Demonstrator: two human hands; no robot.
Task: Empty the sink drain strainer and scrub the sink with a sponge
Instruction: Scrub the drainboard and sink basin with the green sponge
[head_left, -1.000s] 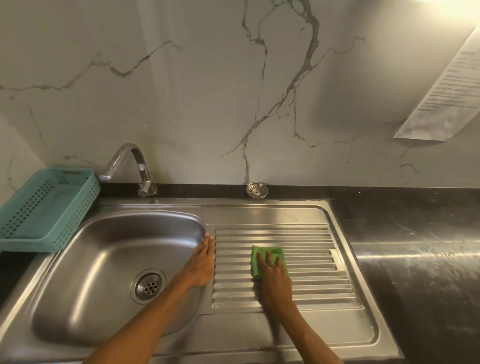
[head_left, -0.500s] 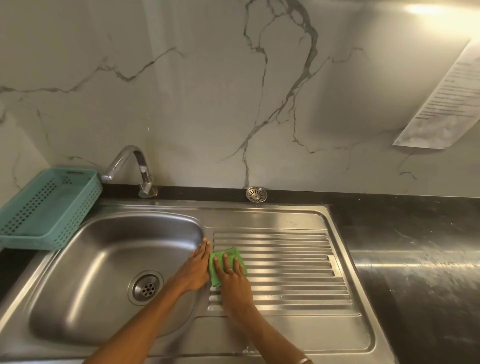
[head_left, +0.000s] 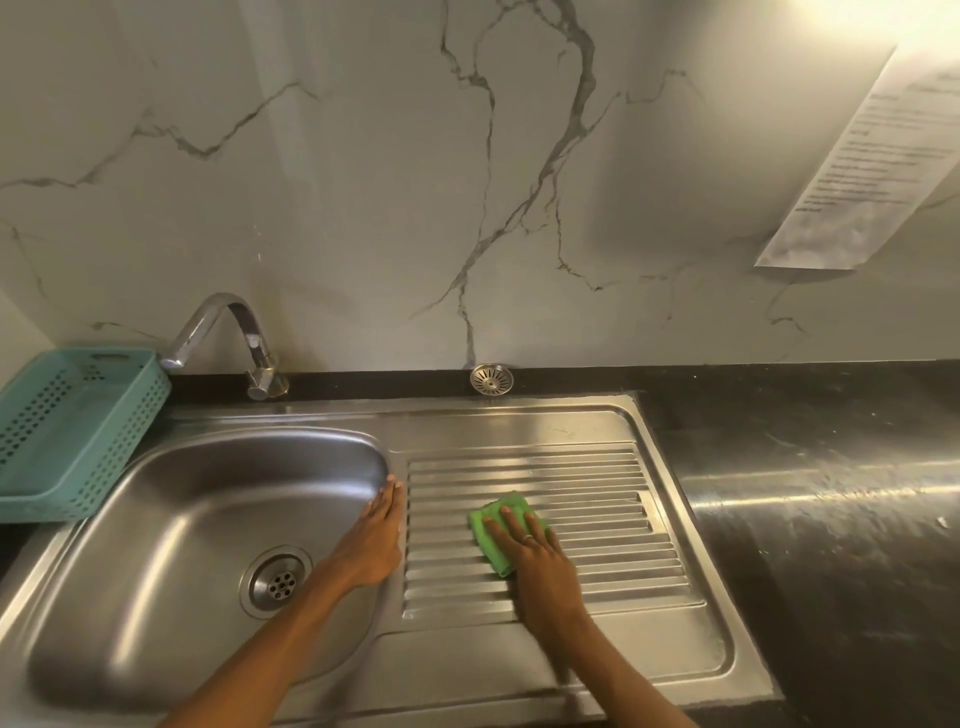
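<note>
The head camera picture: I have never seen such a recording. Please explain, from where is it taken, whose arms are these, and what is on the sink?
The camera sits on a person's head and looks down, so the two bare arms are that person's own. No robot is here. The right hand presses a green sponge flat on the ribbed drainboard. The left hand rests open on the rim of the steel sink. The strainer lies on the ledge by the wall, outside the drain. A teal basket and a tap stand at the left.
</note>
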